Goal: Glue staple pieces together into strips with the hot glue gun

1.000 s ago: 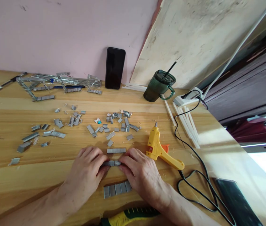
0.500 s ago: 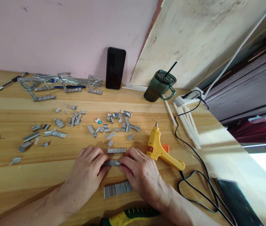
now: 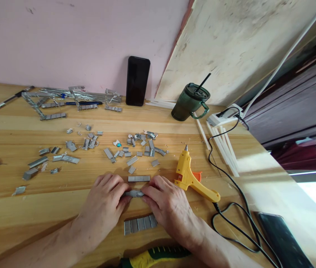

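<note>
Between my two hands lies a short grey metal strip (image 3: 135, 193), low over the wooden table. My left hand (image 3: 106, 203) pinches its left end between thumb and fingers. The right end is pinched by my right hand (image 3: 169, 204), and the fingers cover both tips. Just beyond it, a similar segmented grey strip (image 3: 138, 178) lies flat, close to my right fingertips. Nearer to me rests a wider row of joined grey pieces (image 3: 140, 225), its right end beside my right hand.
A yellow glue gun (image 3: 190, 175) with a black cord lies right of my hands. Loose metal pieces (image 3: 124, 150) are scattered beyond. Further back stand a phone (image 3: 138, 81) and a green mug (image 3: 190, 102). A yellow-green handle (image 3: 155, 257) is at the front; glue sticks (image 3: 223, 149) lie right.
</note>
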A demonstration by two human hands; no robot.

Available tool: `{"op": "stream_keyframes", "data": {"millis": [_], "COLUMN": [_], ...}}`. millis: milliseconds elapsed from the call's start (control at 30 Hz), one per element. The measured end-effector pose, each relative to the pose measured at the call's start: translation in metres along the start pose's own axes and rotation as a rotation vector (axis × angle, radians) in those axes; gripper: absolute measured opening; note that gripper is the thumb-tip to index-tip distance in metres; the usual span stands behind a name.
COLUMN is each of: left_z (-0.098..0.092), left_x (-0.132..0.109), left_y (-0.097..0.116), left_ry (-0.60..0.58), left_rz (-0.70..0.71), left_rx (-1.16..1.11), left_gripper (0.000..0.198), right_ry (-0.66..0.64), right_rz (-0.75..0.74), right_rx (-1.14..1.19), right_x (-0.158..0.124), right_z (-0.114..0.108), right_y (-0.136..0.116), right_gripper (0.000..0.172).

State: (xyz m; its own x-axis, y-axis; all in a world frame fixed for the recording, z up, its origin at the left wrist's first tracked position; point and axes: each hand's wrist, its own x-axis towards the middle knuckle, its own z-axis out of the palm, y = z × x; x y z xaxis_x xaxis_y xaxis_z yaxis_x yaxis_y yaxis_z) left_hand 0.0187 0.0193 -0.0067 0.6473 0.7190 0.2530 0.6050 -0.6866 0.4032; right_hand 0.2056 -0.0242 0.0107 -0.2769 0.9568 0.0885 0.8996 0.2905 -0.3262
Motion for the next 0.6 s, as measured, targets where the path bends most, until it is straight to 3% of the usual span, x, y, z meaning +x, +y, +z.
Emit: {"op": "stream_keyframes", "data": {"millis": [600], "left_z": [-0.0025], "left_x": [0.0020], "left_y": [0.0029], "left_ry": [-0.037], "left_rz": [-0.015], "left_rx": [0.025], "left_gripper": [0.008], "right_ry": [-0.017], "right_rz": [-0.009], "right_rx": [-0.018], "right_x": [0.0013], "right_z": [-0.0010], "right_y": [-0.0006], "right_gripper": [0.009]}}
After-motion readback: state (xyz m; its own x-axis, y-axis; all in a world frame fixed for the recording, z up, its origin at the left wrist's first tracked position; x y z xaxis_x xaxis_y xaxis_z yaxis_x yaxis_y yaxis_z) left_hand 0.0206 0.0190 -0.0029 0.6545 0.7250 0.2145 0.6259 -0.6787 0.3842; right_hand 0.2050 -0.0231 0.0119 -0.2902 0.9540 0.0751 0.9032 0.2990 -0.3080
